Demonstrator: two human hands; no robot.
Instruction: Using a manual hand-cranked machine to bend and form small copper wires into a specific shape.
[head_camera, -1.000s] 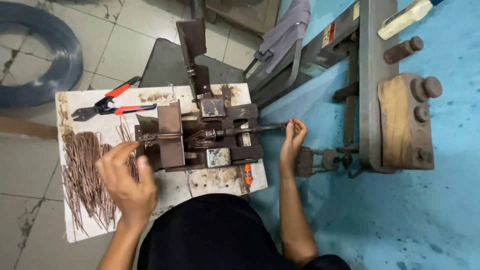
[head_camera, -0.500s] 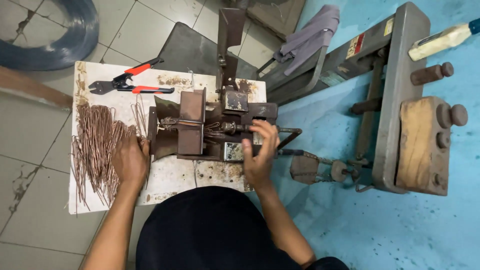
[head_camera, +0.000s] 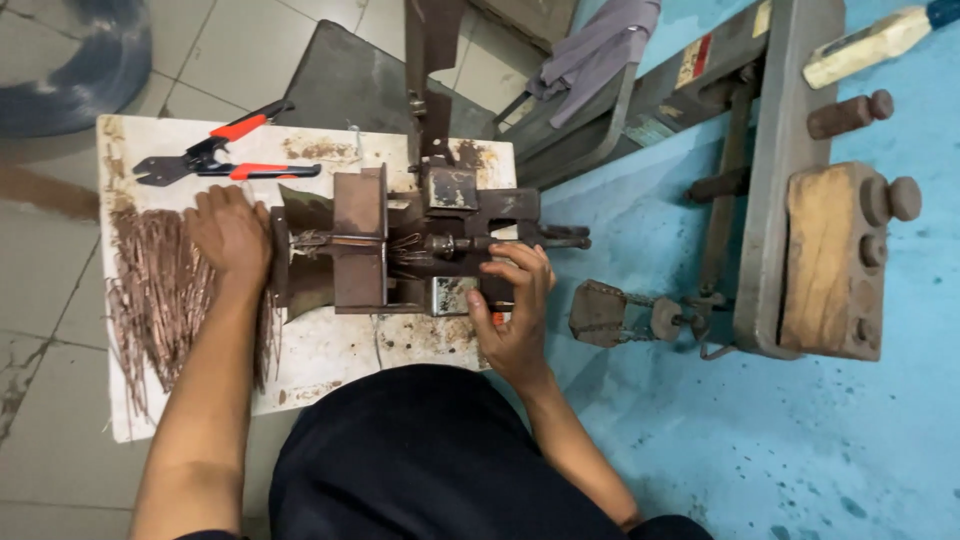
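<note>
My right hand (head_camera: 515, 315) dropped lower since half second ago, fingers now curled on front of rusty bending jig (head_camera: 400, 245). Left hand (head_camera: 230, 232) lies flat, open, on copper wire pieces (head_camera: 150, 300), just left of jig. Red-handled pliers (head_camera: 215, 160) near board's (head_camera: 320, 350) far edge. Bare board in front of jig; blue floor (head_camera: 800, 450) right.

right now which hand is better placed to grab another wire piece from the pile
Left. The left hand already rests on the pile of wire pieces; the right hand is across on the rusty metal jig.
</note>
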